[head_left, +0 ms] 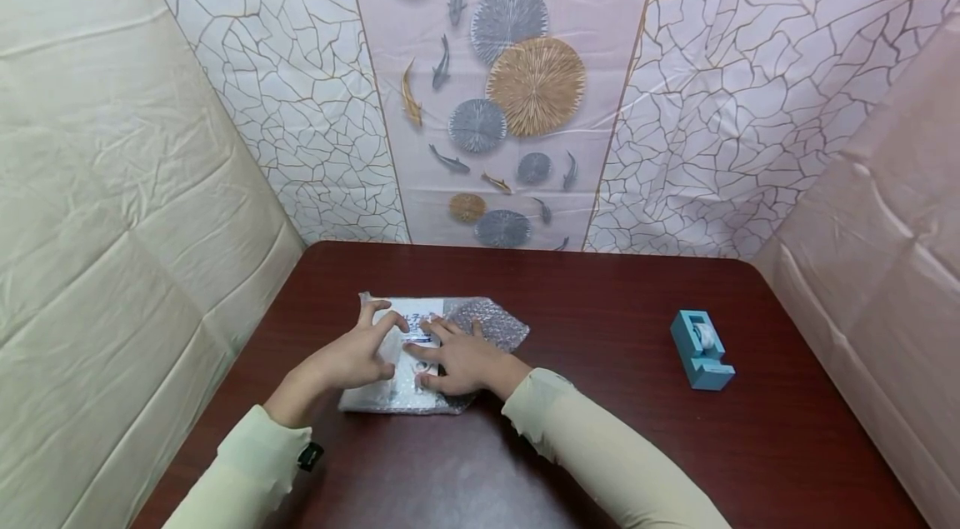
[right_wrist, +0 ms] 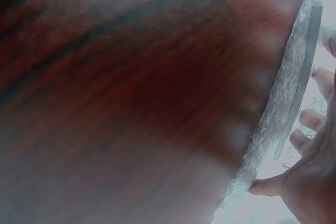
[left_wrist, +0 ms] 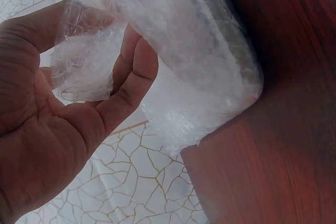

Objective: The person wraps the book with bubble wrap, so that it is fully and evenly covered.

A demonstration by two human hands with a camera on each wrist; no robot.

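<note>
A flat white book (head_left: 417,329) with blue print on its cover lies on a sheet of bubble wrap (head_left: 487,321). My left hand (head_left: 363,354) is at the book's left side, its fingers curled around a folded-over flap of the bubble wrap (left_wrist: 86,51), which shows between thumb and fingers in the left wrist view. My right hand (head_left: 465,360) rests on the book with fingers spread, pressing its cover. In the right wrist view, the book's grey edge (right_wrist: 302,82) stands out beside the wrap, and my right hand (right_wrist: 315,166) is partly cut off.
A blue tape dispenser (head_left: 702,350) with a roll of clear tape stands on the right of the dark red-brown table (head_left: 600,304). Patterned cloth (head_left: 525,179) hangs behind the table, and pale padded walls (head_left: 135,221) close in both sides.
</note>
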